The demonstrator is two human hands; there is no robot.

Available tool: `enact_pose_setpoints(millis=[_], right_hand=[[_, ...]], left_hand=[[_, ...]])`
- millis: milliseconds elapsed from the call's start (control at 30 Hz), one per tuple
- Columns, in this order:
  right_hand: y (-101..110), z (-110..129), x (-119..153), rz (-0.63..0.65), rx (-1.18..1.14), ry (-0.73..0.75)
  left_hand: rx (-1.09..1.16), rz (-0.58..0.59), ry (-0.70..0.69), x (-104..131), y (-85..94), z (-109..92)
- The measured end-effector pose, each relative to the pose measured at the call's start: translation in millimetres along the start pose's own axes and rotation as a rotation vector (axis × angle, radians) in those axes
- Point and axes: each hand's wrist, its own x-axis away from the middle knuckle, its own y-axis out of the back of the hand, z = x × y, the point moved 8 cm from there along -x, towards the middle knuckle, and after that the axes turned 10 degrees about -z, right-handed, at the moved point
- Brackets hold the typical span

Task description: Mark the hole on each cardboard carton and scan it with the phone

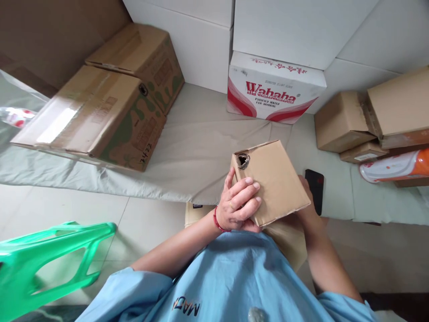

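Note:
A small brown cardboard box [279, 183] is held tilted just in front of my body, with a ragged hole near its upper left corner. My left hand [239, 203] grips its left side, fingers spread over the face toward me and the thumb along the lower edge. On the box's far right side is my right hand [305, 197], mostly hidden behind the cardboard; its fingers cannot be made out. A black phone-like flat object [315, 190] lies on the cloth just beyond the right hand.
Large taped cartons [83, 112] stand at the left on the cloth-covered surface [194, 143]. A white and red Wahaha water carton [275, 89] is against the wall. Brown boxes [345, 120] and an orange-white canister [392, 167] sit right. A green plastic stool [77, 241] lies lower left.

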Motion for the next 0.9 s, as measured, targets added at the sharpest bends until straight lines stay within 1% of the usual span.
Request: enact_pose_setpoints(millis=[67, 133, 167, 200, 233, 300, 367, 533, 767, 900], right_hand=[[15, -21, 13, -0.140, 0.240, -0.094], [32, -43, 32, -0.242, 0.539, -0.249], [40, -53, 41, -0.258, 0.664, -0.337], [45, -61, 50, -0.248, 0.749, -0.414], [47, -67, 58, -0.218, 0.788, -0.471], [49, -72, 65, -0.154, 0.820, -0.533], [50, -71, 64, -0.112, 0.844, -0.568], [57, -73, 57, -0.112, 0.876, -0.683], [70, -95, 53, -0.082, 0.840, -0.739], [76, -94, 47, -0.078, 0.830, -0.733]], left_hand=[[-0.010, -0.005, -0.002, 2, -0.4, 0], [0.001, -0.027, -0.001, 4, -0.2, 1], [0.015, -0.036, 0.004, 5, -0.4, 1], [0.031, -0.043, 0.011, 7, -0.7, 2], [0.044, -0.048, 0.021, 8, -1.2, 2], [0.054, -0.057, 0.032, 11, -2.2, 4], [0.053, -0.068, 0.034, 12, -2.7, 4], [0.078, -0.080, 0.025, 9, -0.8, 3], [0.097, -0.058, 0.001, 3, 1.5, 1], [0.111, -0.044, 0.015, 0, 0.5, 1]])
